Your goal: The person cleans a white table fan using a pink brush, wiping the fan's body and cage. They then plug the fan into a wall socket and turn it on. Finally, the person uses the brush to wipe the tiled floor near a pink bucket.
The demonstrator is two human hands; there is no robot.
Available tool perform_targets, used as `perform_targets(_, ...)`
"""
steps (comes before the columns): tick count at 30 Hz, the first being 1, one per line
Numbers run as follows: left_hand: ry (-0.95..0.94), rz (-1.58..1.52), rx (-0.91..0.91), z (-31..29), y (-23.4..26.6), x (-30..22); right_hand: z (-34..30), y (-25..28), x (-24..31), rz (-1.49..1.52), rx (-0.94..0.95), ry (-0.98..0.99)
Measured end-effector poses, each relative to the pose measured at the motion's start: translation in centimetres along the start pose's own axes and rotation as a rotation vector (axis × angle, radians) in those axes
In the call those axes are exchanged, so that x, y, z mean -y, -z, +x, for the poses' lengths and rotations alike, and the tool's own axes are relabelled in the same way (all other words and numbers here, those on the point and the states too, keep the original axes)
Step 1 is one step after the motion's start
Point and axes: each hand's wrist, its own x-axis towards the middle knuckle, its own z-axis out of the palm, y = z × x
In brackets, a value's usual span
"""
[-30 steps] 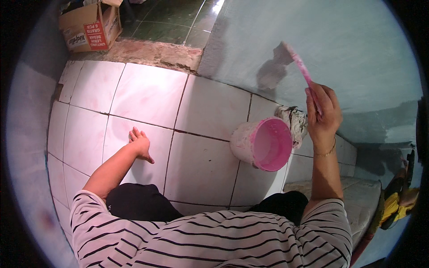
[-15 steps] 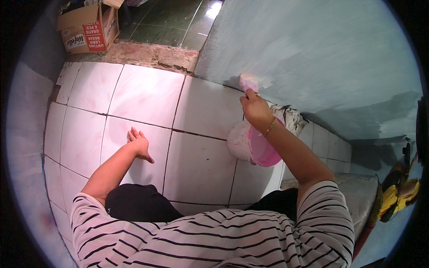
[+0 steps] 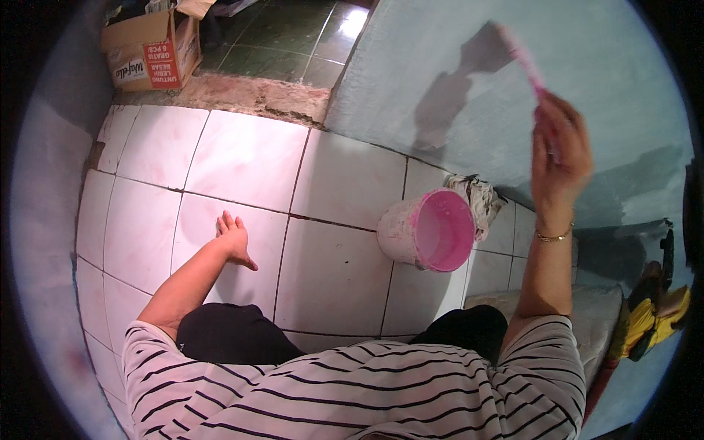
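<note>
The blue-grey wall point(image 3: 623, 88) goes up on the right of the white floor point(image 3: 330, 268), as I see it. A pink bucket point(image 3: 400, 235) sits on the floor, with a crumpled rag point(image 3: 482, 209) just beside it. The left hand point(image 3: 233, 240) has its fingers a bit apart with nothing in them; I can't tell if it touches the floor. The right hand point(image 3: 565, 150) is up in front of the wall, fingers curled around the handle of the brush point(image 3: 524, 62). I can't tell if the brush meets the wall. It looks light, I think, with a stiff handle and softer hairs. Wet smears could make it slippery, so hold it snugly by the handle, away from the hairs.
</note>
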Motion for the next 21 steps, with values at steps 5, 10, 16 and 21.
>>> perform_targets(5, 0.039, 0.048, 0.022, 0.0, 0.8, -1.1, -2.3, -4.4, -0.9, -0.124, 0.018, 0.056)
perform_targets(10, 0.04, 0.039, 0.039, 0.0, 1.1, -1.2, -10.5, -11.6, 1.7, 0.081, 0.475, 0.063)
perform_targets(16, 0.035, 0.048, 0.049, 1.2, 0.7, -0.8, -13.2, -15.8, 0.1, 0.225, 0.794, -0.041)
perform_targets(21, 0.039, 0.045, 0.057, 1.4, 0.7, -0.9, -4.6, -10.4, -1.0, 0.301, 0.462, -0.141)
